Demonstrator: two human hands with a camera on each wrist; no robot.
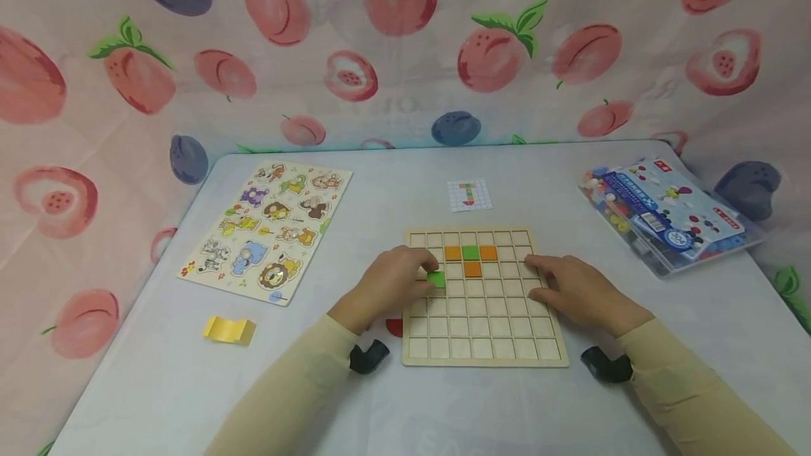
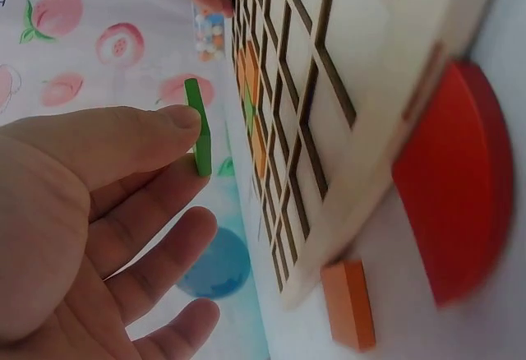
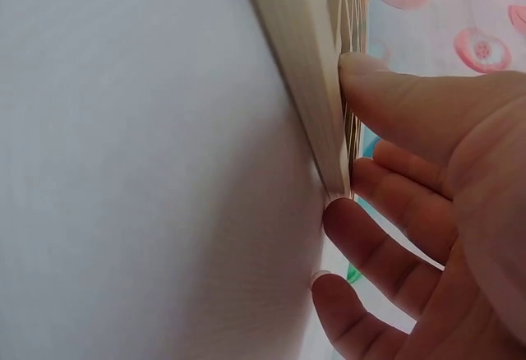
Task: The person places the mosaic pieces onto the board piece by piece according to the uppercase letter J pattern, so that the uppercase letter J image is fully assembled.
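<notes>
Between thumb and index finger, my left hand (image 1: 388, 280) pinches a thin green square tile (image 2: 202, 134) above the left side of a wooden grid board (image 1: 484, 362). Set in the board are an orange tile (image 1: 453, 253), a green tile (image 1: 470, 252) and another orange tile (image 1: 488, 252) in a row, with a third orange tile (image 1: 472, 269) under the green one. My right hand (image 1: 579, 294) rests on the board's right edge, thumb and fingertips touching it. A red curved piece (image 2: 460, 183) and an orange block (image 2: 349, 305) lie beside the board's left edge.
A small card with a printed grid pattern (image 1: 469, 194) lies behind the board. An animal puzzle board (image 1: 266, 231) and a yellow arch block (image 1: 229, 330) are on the left. At the right sits a clear plastic box (image 1: 671, 217) with colourful contents.
</notes>
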